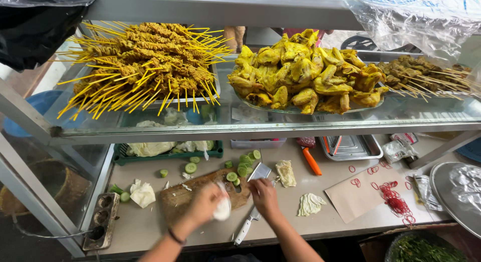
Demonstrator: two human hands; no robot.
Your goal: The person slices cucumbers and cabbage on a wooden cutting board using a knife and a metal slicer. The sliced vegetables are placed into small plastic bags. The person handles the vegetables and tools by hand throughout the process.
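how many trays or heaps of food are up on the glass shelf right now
3. A heap of yellow-stick skewers on the left, a plate of yellow chicken pieces in the middle, and more skewered meat on the right, partly hidden by plastic sheeting.

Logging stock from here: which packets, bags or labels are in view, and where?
Small packet: counter's right, beside the steel tray; clear plastic, whitish contents.
Red packet: behind the orange-handled knife; partly hidden.
Brown paper sheet: counter's right; rectangular, red rubber bands on it.
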